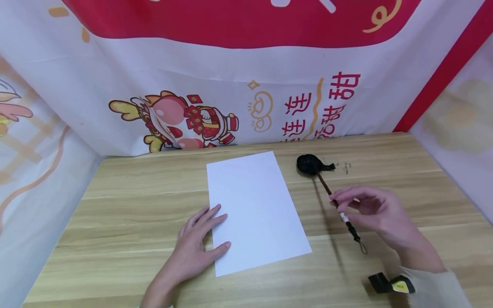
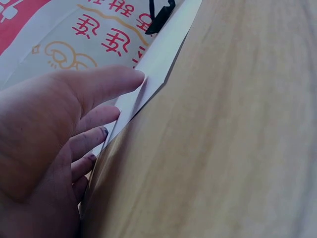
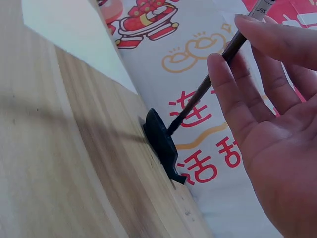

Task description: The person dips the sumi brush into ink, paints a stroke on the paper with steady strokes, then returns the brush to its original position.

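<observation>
A white sheet of paper [image 1: 258,214] lies flat on the table. My left hand [image 1: 192,252] rests at its left edge, fingers spread and fairly straight, with fingertips and thumb tip over the paper. To the right of the sheet, my right hand [image 1: 373,209] pinches a calligraphy brush [image 1: 325,185] by its brown shaft between thumb and fingers. The brush slants, its hanging loop toward me and its tip down at a small black ink dish [image 1: 307,164]. In the right wrist view, the dark brush tip [image 3: 174,129] meets the dish, which has a short handle.
The wooden table [image 1: 127,222] reaches back to a white and red printed cloth [image 1: 215,64] with cartoon figures and red characters. Small dark marks [image 1: 346,167] lie beside the dish handle. A black and yellow device [image 1: 396,284] sits at my right wrist.
</observation>
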### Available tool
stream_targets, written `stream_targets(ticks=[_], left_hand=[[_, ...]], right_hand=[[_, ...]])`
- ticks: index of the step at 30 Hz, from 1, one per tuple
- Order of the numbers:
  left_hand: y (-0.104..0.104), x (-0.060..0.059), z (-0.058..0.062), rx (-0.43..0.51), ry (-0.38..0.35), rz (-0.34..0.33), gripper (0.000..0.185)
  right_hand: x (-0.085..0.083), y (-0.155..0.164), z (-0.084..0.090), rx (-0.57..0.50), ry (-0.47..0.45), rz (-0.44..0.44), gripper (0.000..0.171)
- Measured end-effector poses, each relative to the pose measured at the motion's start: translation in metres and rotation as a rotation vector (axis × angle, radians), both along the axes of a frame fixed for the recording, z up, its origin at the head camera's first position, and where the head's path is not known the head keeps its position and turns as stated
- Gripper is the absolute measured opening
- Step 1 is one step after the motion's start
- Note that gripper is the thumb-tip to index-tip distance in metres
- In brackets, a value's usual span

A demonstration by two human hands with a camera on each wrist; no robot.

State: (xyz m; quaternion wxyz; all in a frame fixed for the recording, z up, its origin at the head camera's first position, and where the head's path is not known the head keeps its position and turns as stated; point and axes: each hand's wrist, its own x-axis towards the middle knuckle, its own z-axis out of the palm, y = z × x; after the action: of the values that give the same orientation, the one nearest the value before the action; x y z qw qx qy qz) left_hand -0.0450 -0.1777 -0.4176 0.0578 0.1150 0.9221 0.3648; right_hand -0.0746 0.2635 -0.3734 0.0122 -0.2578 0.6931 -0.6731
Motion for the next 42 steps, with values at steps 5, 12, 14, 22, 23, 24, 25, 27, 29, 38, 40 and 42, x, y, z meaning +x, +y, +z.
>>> stream_targets(ticks=[5,12,14,22,23,24,25,27,29,38,40,42], left_hand=[[-0.001,0.0,0.0,-0.006,0.003,-0.004,0.066],[-0.002,0.0,0.0,-0.009,0.005,-0.001,0.069],[-0.002,0.0,0.0,-0.008,0.005,0.002,0.069],[-0.002,-0.001,-0.001,0.006,-0.019,0.006,0.07],[-0.002,0.0,-0.001,0.008,-0.02,0.008,0.071],[-0.002,0.0,-0.001,0.009,-0.017,0.01,0.071],[-0.002,0.0,-0.001,0.01,-0.017,0.012,0.071],[-0.001,0.0,-0.001,0.013,-0.016,0.013,0.071],[-0.001,0.0,-0.001,0.011,-0.016,0.013,0.071],[0.0,-0.001,-0.002,0.013,-0.029,0.019,0.072],[0.0,0.0,-0.002,0.013,-0.022,0.018,0.071],[0.0,0.0,-0.002,0.014,-0.008,0.018,0.071]], right_hand=[[-0.007,-0.005,0.002,-0.085,0.006,0.004,0.041],[-0.031,-0.01,0.018,-0.261,0.018,0.076,0.059],[-0.036,-0.011,0.027,-0.243,-0.015,0.026,0.06],[-0.06,-0.023,0.061,-0.066,-0.084,-0.281,0.037],[-0.063,-0.026,0.065,-0.007,-0.093,-0.329,0.034],[-0.066,-0.029,0.068,0.05,-0.105,-0.372,0.032],[-0.069,-0.033,0.071,0.099,-0.116,-0.409,0.031],[-0.076,-0.039,0.074,0.165,-0.124,-0.465,0.03],[-0.081,-0.045,0.074,0.176,-0.108,-0.507,0.028],[-0.089,-0.058,0.071,0.218,0.011,-0.656,0.03],[-0.089,-0.059,0.071,0.225,0.04,-0.67,0.027],[-0.088,-0.059,0.071,0.231,0.061,-0.676,0.025]])
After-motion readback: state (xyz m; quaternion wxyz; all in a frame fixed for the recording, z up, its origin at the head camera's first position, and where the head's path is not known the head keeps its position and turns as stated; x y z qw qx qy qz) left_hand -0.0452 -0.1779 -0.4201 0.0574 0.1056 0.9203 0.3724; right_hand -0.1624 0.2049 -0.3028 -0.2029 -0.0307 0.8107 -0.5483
